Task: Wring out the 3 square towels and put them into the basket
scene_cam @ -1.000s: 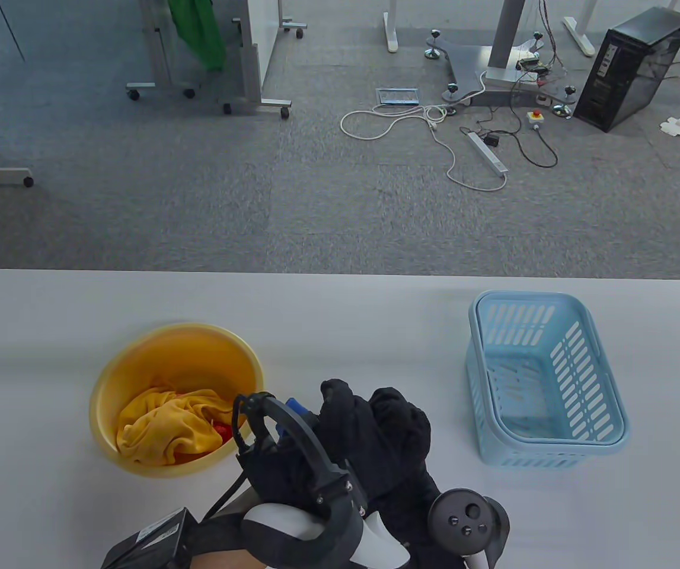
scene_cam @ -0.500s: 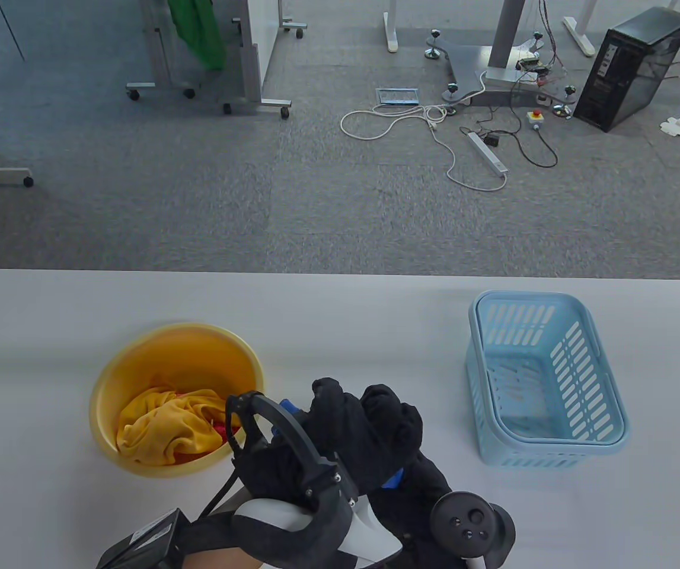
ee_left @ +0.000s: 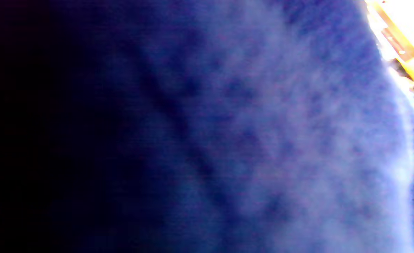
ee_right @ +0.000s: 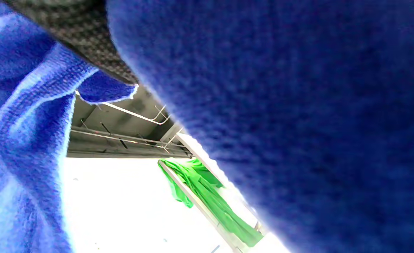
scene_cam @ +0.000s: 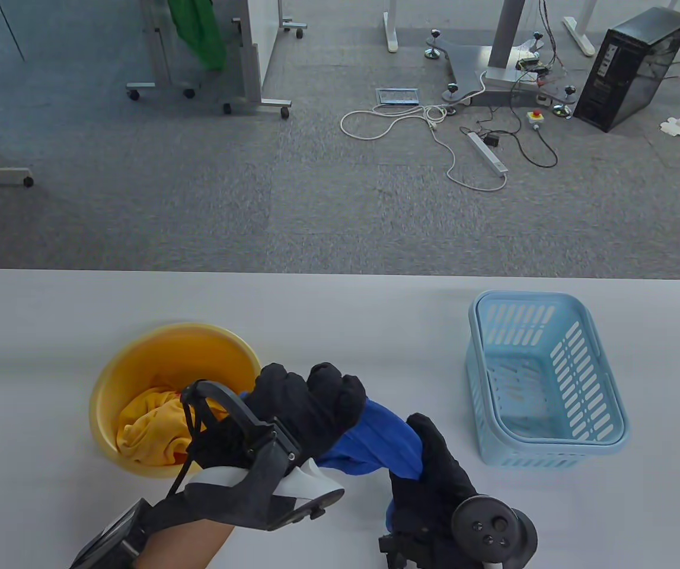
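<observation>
Wringing the first towel
Left hand point(scene_cam: 298, 400) and right hand point(scene_cam: 434, 468) are clamping the blue towel point(scene_cam: 375, 438) near the table's front edge; next, transfer to the basket point(scene_cam: 577, 438).

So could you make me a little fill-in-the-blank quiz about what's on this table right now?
1. Both gloved hands grip a towel whose colour is ____.
2. The yellow towel lies in a round tub coloured ____.
3. The light blue basket holds ____ towels so far.
4. The basket stands on the table's ____ side as the person sees it.

Missing words: blue; yellow; no; right
</observation>
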Demonstrator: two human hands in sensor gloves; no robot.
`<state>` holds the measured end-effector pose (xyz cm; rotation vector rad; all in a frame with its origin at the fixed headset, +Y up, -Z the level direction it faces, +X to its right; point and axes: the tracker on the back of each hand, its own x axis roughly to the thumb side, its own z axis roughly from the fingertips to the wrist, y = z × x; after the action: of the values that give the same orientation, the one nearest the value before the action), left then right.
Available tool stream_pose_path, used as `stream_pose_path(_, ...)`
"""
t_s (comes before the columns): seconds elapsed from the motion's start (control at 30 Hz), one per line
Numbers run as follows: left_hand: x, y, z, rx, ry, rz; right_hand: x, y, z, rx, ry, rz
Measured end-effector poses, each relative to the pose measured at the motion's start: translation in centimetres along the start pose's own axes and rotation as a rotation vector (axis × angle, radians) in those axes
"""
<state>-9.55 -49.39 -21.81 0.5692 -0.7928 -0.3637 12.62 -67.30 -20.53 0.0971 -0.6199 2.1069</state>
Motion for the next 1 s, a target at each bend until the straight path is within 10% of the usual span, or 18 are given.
stream_pose_path(1.0, 4.3, -16.1, 5.1, 0.110, 0.433, 0.931, 1.7, -2.6, -0.1, -0.089, -0.016, -0.132)
